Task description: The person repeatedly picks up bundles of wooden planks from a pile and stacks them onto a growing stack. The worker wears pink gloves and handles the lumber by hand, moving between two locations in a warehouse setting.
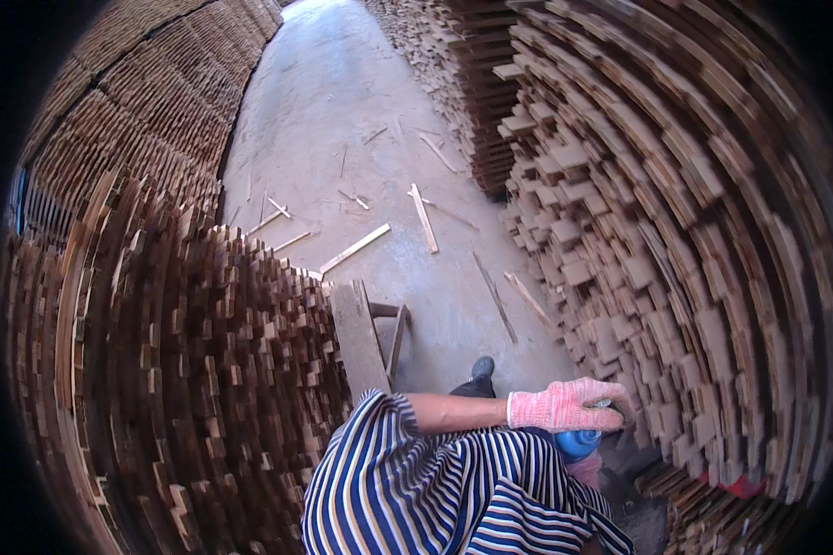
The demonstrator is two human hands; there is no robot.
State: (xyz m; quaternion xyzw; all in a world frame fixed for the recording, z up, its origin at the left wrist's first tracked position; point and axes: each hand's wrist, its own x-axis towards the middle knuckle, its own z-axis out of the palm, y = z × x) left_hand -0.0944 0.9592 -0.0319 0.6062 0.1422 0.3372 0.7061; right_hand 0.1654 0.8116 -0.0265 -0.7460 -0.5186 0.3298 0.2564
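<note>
A blue bottle [578,445] is held in front of my body, right of the middle. Over its top reaches my left hand [565,405], in a pink and white knitted glove, with the fingers curled round the upper part. A bit of pale cap shows between those fingers. Beneath, my right hand [587,469], gloved in pink too, is closed against the bottle's lower part; most of it is hidden by the bottle and my striped sleeve.
Tall stacks of thin wooden boards rise on the left [204,370] and right [639,305]. A wooden bench [358,338] stands beside the left stack. Loose wood strips [355,248] lie on the concrete floor [324,120] between the stacks. Something red [742,486] shows low on the right.
</note>
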